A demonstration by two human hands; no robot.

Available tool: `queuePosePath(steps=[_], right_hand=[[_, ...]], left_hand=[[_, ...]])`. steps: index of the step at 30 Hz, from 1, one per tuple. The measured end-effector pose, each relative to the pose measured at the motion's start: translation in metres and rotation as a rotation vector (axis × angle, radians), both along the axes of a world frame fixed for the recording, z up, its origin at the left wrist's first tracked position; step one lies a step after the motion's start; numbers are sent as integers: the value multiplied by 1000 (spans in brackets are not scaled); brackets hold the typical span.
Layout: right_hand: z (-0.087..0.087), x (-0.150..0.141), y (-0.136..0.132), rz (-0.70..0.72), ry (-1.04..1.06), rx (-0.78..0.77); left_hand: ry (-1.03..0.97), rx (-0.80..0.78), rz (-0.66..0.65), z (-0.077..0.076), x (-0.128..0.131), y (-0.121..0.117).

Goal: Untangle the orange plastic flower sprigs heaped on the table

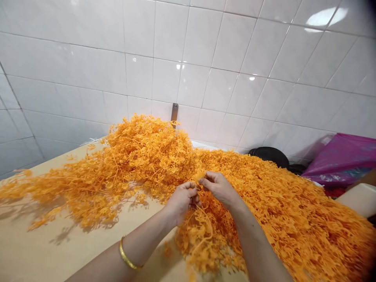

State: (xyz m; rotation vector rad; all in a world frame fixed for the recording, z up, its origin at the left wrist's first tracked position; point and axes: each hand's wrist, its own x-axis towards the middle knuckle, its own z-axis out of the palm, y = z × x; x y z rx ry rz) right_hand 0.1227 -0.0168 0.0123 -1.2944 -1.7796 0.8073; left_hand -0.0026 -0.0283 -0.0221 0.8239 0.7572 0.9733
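My left hand [183, 201], with a gold bangle [125, 254] on its wrist, is closed on an orange artificial flower stem [202, 231]. The stem's bushy lower part hangs below the hand over the table. My right hand [219, 188] pinches an orange tip at the upper end, close beside the left fingers. Whether this tip belongs to the same stem I cannot tell. Behind both hands rises a heap of similar orange sprigs [152, 149], loose stems trailing left. A wide, dense orange pile [288, 207] spreads to the right.
The beige table [141, 254] stands against a white tiled wall [199, 86]. A dark metal strip [174, 113] leans upright behind the heap. At the back right are black round discs [272, 156], a purple plastic bag [342, 158] and a whitish block-like object [360, 199].
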Motion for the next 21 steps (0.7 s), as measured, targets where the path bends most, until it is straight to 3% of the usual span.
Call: queuePosePath(steps=[4,9,17,21], right_hand=[[-5,-1,3,-48,-17,5],[-7,-2,5,-4,-43,-34],[-10,-1,5,91,-95,-103],[-12,0,8,-17,48,-12]], left_hand=[[137,117,27,6,-4,-1],[79,221,106,8,-5,-2],[7,-6,155,7,-9,8],[-8,-4,86,6,-11,9]])
